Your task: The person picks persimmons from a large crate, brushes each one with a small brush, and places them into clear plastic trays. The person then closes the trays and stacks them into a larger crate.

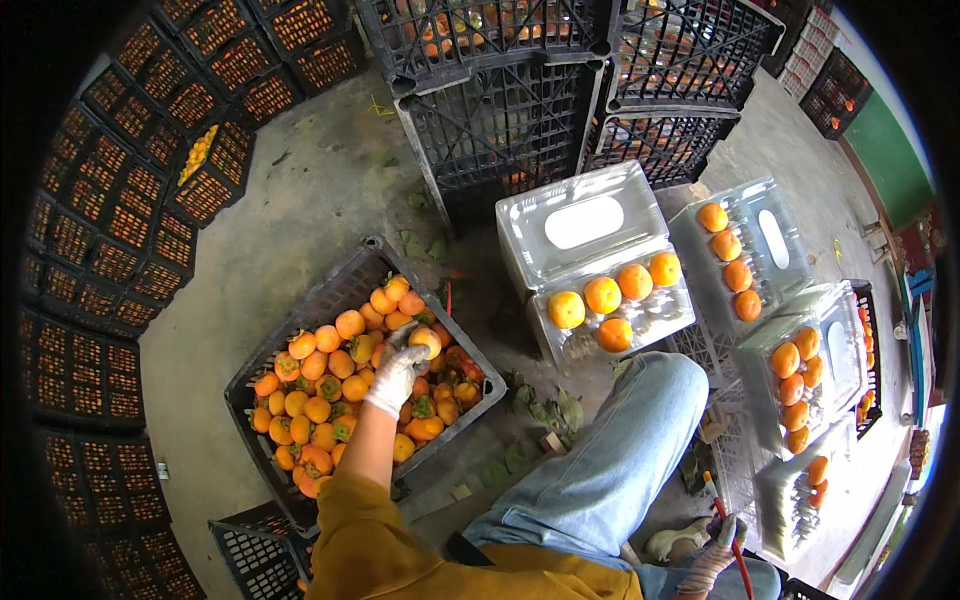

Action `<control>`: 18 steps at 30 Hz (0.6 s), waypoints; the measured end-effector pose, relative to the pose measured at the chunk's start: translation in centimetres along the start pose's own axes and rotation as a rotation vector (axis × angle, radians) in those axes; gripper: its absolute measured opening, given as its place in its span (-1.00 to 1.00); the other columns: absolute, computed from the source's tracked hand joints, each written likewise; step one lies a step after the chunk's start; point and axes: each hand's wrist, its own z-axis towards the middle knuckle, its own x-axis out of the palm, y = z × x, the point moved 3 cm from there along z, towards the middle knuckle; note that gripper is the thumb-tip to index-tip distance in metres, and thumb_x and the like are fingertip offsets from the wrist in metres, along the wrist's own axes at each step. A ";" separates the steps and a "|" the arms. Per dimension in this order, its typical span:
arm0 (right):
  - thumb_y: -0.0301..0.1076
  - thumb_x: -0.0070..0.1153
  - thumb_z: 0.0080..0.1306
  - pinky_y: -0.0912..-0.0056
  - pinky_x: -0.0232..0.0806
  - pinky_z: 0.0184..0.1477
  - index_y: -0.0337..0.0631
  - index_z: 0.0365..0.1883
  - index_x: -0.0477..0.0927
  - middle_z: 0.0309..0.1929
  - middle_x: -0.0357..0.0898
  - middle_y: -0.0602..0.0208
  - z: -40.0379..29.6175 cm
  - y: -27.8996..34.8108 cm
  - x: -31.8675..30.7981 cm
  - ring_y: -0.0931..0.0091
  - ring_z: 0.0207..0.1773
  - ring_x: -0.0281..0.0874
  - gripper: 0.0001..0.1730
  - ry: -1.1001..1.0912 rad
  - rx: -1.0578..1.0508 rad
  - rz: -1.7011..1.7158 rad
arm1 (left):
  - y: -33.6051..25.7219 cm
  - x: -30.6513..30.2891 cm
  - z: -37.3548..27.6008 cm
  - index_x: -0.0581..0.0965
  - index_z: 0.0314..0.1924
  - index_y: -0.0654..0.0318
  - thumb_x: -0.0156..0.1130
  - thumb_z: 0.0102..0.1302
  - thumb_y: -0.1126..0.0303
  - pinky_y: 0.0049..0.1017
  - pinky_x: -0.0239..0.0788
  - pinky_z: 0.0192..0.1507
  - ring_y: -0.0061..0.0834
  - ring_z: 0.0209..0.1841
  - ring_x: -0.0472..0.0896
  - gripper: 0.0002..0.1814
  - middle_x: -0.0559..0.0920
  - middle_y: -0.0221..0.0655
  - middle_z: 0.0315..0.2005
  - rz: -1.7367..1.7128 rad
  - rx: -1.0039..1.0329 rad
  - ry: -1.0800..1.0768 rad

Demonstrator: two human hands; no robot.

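Observation:
My left hand (396, 375), in a whitish glove with greyed fingertips, grips an orange persimmon (425, 342). It is above a black plastic crate (315, 289) heaped with persimmons (316, 409), several with green calyxes. At the lower right, my gloved right hand (714, 556) rests by my leg around a slim red stick-like tool (721, 510) with a pale and orange upper end; its exact kind is unclear. In front of me stands an open clear plastic clamshell pack (581, 217), its tray (649, 313) holding several persimmons, one apart from a row along the lid side.
More clear packs (776, 247) with persimmons stand on the right, some on a white plastic lattice (739, 457). Stacked black crates (502, 127) rise ahead; filled crates (82, 360) line the left. Leaves (551, 409) litter the concrete floor (300, 202). Another crate (251, 551) sits lower left.

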 end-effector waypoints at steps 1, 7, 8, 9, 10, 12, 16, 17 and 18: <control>-0.29 0.13 0.21 0.68 0.24 -0.44 -0.20 -0.40 0.54 -0.51 0.49 0.45 -0.2 0.1 0.0 0.67 -0.51 0.35 -0.84 -0.011 -0.001 -0.014 | -2.0 2.2 -1.6 0.35 0.07 0.27 0.31 -0.13 0.56 -0.48 0.44 -0.11 -0.43 -0.04 0.48 -0.35 0.51 -0.32 -0.09 -0.066 0.017 0.092; -0.27 0.11 0.20 0.73 0.15 -0.33 -0.19 -0.45 0.51 -0.57 0.34 0.58 -0.7 0.8 1.3 0.73 -0.49 0.20 -0.82 -0.134 -0.050 0.011 | -6.0 16.4 -7.3 0.33 0.12 0.24 0.40 -0.25 0.60 -0.44 0.33 0.09 -0.43 0.08 0.41 -0.19 0.43 -0.29 0.05 -0.024 0.199 0.546; -0.28 0.09 0.21 0.72 0.15 -0.28 -0.19 -0.49 0.49 -0.58 0.31 0.59 -0.6 0.6 1.0 0.72 -0.50 0.18 -0.82 -0.124 -0.077 0.042 | -5.7 19.0 -8.1 0.33 0.13 0.25 0.41 -0.27 0.58 -0.42 0.29 0.12 -0.39 0.10 0.40 -0.17 0.43 -0.28 0.05 -0.050 0.161 0.605; -0.29 0.08 0.21 0.71 0.14 -0.23 -0.18 -0.52 0.46 -0.59 0.28 0.61 -1.0 1.5 1.7 0.71 -0.50 0.15 -0.81 -0.119 -0.108 0.070 | -5.1 21.5 -8.7 0.33 0.13 0.26 0.43 -0.30 0.56 -0.40 0.25 0.16 -0.36 0.13 0.39 -0.16 0.43 -0.26 0.06 -0.077 0.121 0.668; -0.30 0.06 0.19 0.62 0.16 -0.14 -0.18 -0.56 0.41 -0.58 0.28 0.58 -1.3 2.7 2.0 0.69 -0.46 0.16 -0.80 -0.058 -0.108 0.035 | -3.9 23.7 -9.2 0.31 0.14 0.27 0.44 -0.28 0.53 -0.41 0.28 0.13 -0.33 0.09 0.42 -0.14 0.45 -0.26 0.03 -0.182 0.061 0.708; -0.31 0.07 0.14 0.52 0.19 -0.12 -0.18 -0.58 0.40 -0.57 0.30 0.52 -2.3 5.8 3.2 0.66 -0.45 0.17 -0.81 -0.100 -0.180 0.077 | -0.9 28.5 -10.5 0.31 0.14 0.26 0.36 -0.02 0.30 -0.35 0.37 0.00 -0.27 -0.06 0.49 -0.30 0.48 -0.24 -0.08 -0.345 -0.205 0.762; -0.41 0.08 0.09 0.49 0.29 -0.25 -0.22 -0.54 0.44 -0.54 0.40 0.38 -5.0 12.8 5.1 0.60 -0.50 0.32 -0.90 -0.086 -0.495 -0.100 | 6.9 35.2 -13.0 0.39 -0.02 0.28 0.14 0.17 -0.02 -0.29 0.44 -0.15 -0.26 -0.19 0.53 -0.45 0.52 -0.17 -0.21 -0.446 -0.832 0.688; -0.47 0.06 0.09 0.54 0.31 -0.33 -0.23 -0.50 0.46 -0.52 0.44 0.36 -6.0 14.5 5.6 0.60 -0.52 0.37 -0.95 0.000 -0.280 0.067 | 8.8 35.9 -13.1 0.41 -0.04 0.27 0.12 0.17 -0.06 -0.28 0.45 -0.17 -0.26 -0.20 0.54 -0.44 0.54 -0.17 -0.25 -0.457 -0.980 0.755; -0.49 0.08 0.09 0.56 0.31 -0.36 -0.23 -0.47 0.47 -0.51 0.46 0.36 -6.2 14.3 5.2 0.60 -0.52 0.40 -0.95 0.011 -0.327 0.035 | 10.3 36.9 -13.7 0.43 -0.08 0.22 0.08 0.17 -0.12 -0.25 0.44 -0.19 -0.27 -0.28 0.54 -0.44 0.56 -0.19 -0.32 -0.367 -1.009 0.699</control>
